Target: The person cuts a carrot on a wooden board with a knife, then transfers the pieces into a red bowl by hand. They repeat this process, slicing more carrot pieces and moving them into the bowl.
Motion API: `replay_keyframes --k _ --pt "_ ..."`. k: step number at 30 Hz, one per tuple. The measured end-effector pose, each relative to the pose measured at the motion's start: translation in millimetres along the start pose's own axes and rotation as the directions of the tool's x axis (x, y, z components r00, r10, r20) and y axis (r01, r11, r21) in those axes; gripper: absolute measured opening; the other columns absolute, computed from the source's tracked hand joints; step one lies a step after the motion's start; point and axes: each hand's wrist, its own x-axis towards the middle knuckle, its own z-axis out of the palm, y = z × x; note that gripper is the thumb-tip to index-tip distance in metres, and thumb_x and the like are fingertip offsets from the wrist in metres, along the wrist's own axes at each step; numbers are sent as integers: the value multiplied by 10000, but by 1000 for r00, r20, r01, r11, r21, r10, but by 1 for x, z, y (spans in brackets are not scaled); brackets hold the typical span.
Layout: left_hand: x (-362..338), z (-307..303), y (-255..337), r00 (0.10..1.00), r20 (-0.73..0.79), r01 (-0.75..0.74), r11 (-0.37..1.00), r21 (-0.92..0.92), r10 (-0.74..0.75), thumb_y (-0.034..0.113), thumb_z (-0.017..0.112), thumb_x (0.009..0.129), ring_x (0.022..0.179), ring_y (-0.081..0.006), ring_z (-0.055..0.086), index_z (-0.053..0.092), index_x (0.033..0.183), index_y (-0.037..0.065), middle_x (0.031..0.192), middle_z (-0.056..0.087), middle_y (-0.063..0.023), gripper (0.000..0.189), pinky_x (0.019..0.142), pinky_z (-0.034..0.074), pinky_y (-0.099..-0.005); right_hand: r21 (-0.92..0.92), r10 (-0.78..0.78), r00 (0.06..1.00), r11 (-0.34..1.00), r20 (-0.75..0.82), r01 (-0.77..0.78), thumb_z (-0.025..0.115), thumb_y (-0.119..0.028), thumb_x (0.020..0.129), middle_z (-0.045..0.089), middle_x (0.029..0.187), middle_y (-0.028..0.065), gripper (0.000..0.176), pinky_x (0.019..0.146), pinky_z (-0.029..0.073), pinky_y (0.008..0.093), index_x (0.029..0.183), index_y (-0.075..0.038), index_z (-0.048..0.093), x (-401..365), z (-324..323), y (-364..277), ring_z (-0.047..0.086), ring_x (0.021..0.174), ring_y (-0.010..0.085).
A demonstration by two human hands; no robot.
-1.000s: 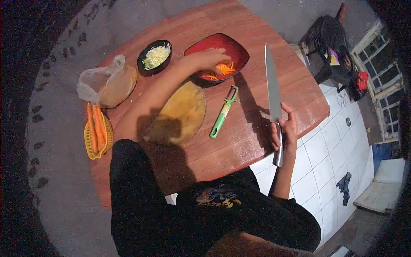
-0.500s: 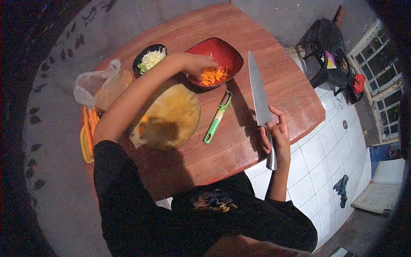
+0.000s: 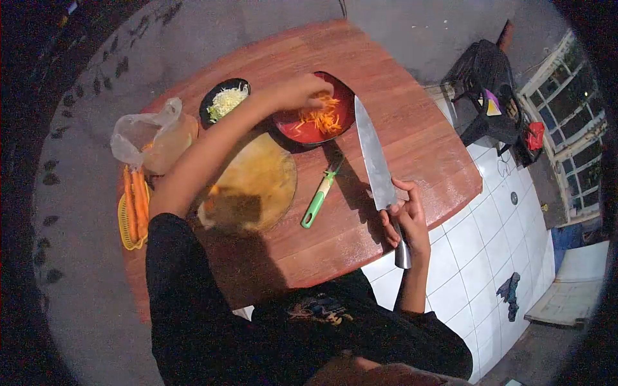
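Note:
My left hand (image 3: 308,91) is over a red square bowl (image 3: 346,110) with a dark outside. Its fingers are bent around some carrot shreds (image 3: 327,119), and more shreds lie beneath in the bowl; the fingertips are partly hidden. In my right hand (image 3: 411,220), at the table's near right edge, is a large kitchen knife (image 3: 373,151), gripped where handle meets blade, tip pointing away from me. A green peeler (image 3: 317,201) rests on the table between the knife and a round cutting board (image 3: 261,170). Wet orange stains and a small carrot piece mark the board.
Beyond my left forearm stands a black bowl (image 3: 207,103) of shredded pale vegetable (image 3: 228,101). A plastic bag (image 3: 151,132) and a yellow basket (image 3: 124,219) with whole carrots (image 3: 136,199) sit at the table's left edge. A black chair (image 3: 486,90) stands off to the right.
My left hand has shifted slightly within the bowl area, and the carrot shreds beneath it look higher and more spread. The knife appears a little lower and further left. The whole view has shifted slightly.

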Motion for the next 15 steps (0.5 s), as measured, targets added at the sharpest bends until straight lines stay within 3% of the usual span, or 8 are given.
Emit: replay_keyframes --k 4,6,7,9,12,15 --pt "3 -6 2 991 -93 -90 994 68 96 228 717 826 972 -342 573 597 1038 41 1015 601 -152 307 834 466 -437 -58 26 999 998 25 -25 555 -65 943 574 724 101 465 336 361 210 1357 -79 344 -1 -5 3 430 398 73" --pt "6 -9 3 999 27 -23 1000 -7 23 294 681 859 1075 -346 544 593 1122 45 1080 591 -152 373 912 438 -442 -52 34 999 998 7 -34 562 -69 943 576 723 100 471 334 360 210 1359 -80 343 -1 -4 2 431 397 73" --pt "5 -7 5 999 26 -21 1000 -9 22 294 681 859 1075 -346 544 593 1122 45 1080 591 -152 373 912 438 -442 -45 40 999 998 -11 -40 568 -72 942 577 722 100 477 331 359 211 1362 -80 342 -1 -3 1 433 397 73" --pt "1 6 1 986 166 29 999 -25 -25 281 709 830 1090 -354 540 570 1181 31 1110 581 -164 453 929 441 -438 -19 23 1000 1000 0 -23 571 -78 944 579 724 102 476 331 359 210 1362 -80 343 0 -3 1 434 397 73" --pt "-9 32 -5 979 204 1 998 60 -13 252 735 796 1090 -356 548 545 1219 12 1141 571 -176 523 934 447 -437 5 -10 1000 1000 23 10 574 -91 948 583 726 105 472 330 361 210 1361 -78 345 1 -5 3 435 398 75" --pt "-10 20 -3 990 139 -4 997 79 -7 199 722 796 1059 -346 572 571 1149 29 1085 597 -175 420 907 458 -438 6 -17 999 1000 33 17 579 -100 948 582 727 106 472 333 361 209 1358 -73 347 1 -4 3 433 397 78"
